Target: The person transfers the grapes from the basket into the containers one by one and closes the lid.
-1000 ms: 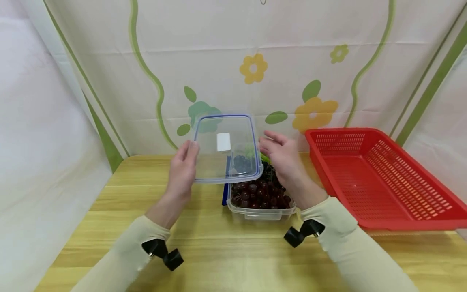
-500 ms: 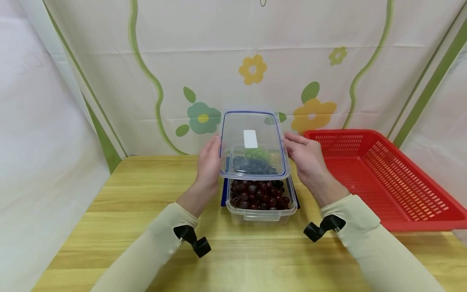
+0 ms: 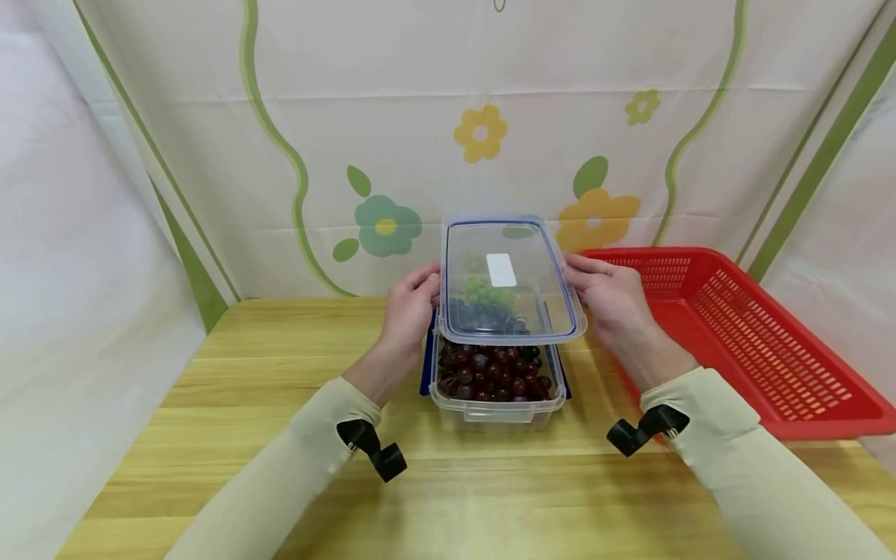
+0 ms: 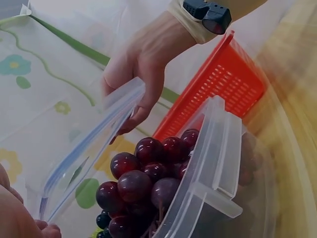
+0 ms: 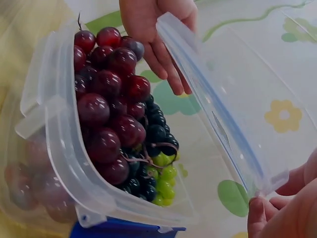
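A clear plastic lid [image 3: 490, 311] with a blue seal and a white label is tilted above the back part of a clear food container [image 3: 500, 416]. My left hand [image 3: 409, 307] holds its left edge, and my right hand [image 3: 612, 307] pinches its right edge. In the right wrist view, the left fingers reach under the lid [image 5: 218, 109]. Inside the container are red grapes [image 3: 490, 377], dark grapes [image 5: 156, 131] and green grapes [image 5: 166, 181]. The red ones are at the front; the others show through the lid in the head view. Blue side flaps [image 5: 124, 228] hang out from the container.
A red perforated plastic basket [image 3: 752, 428] stands to the right on the wooden table [image 3: 294, 373]. Behind the table hangs a pale curtain [image 3: 392, 132] with printed flowers. Each wrist carries a small black camera mount [image 3: 371, 449].
The lid has moved right, over the container. My right hand, beside it with fingers apart a second ago, now pinches its right edge. My left hand has moved right with the lid.
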Motion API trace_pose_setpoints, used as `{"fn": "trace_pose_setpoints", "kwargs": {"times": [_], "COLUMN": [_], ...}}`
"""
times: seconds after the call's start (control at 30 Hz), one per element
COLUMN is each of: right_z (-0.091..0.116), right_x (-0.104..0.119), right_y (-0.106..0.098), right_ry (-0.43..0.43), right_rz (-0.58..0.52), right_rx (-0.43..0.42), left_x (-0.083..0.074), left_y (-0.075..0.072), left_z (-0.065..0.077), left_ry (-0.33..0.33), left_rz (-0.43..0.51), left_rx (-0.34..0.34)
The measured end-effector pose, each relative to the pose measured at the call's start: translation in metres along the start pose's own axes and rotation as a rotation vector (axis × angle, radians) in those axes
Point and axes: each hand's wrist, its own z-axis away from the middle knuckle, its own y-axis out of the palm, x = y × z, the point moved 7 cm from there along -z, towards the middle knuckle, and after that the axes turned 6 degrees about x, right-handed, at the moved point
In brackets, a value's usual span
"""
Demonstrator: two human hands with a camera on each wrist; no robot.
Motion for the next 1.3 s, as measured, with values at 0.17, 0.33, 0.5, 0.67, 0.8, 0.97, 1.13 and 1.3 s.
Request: {"fn": "trace_pose_setpoints", "kwargs": {"times": [0.17, 0.33, 0.5, 0.67, 0.8, 0.97, 1.13, 1.3], "right_z": [-0.001, -0.002, 0.001, 0.005, 0.007, 0.01, 0.011, 0.011], "right_x": [0.006, 0.018, 0.033, 0.038, 0.037, 0.037, 0.037, 0.036], "right_y": [-0.006, -0.011, -0.017, -0.015, -0.013, -0.013, -0.01, 0.001], "right_ry": [0.006, -0.045, -0.166, -0.216, -0.252, -0.338, -0.463, -0.548], "right_rz": [0.031, 0.019, -0.121, -0.158, -0.289, -0.534, -0.713, -0.881], "right_rx": [0.007, 0.0, -0.026, -0.049, -0.07, -0.085, -0.085, -0.017], "left_x": [-0.006, -0.02, -0.039, -0.041, -0.04, -0.038, -0.032, -0.025], "left_y": [-0.001, 0.0, 0.002, 0.002, 0.004, 0.012, 0.018, 0.017], "left_z": [-0.005, -0.006, -0.004, -0.002, -0.004, -0.005, -0.005, -0.005], "left_ry": [0.018, 0.077, 0.196, 0.223, 0.218, 0.184, 0.159, 0.136], "left_rz": [0.013, 0.047, 0.145, 0.248, 0.326, 0.423, 0.552, 0.57], "left_rx": [-0.016, -0.039, -0.074, -0.181, -0.221, -0.196, -0.185, -0.168]}}
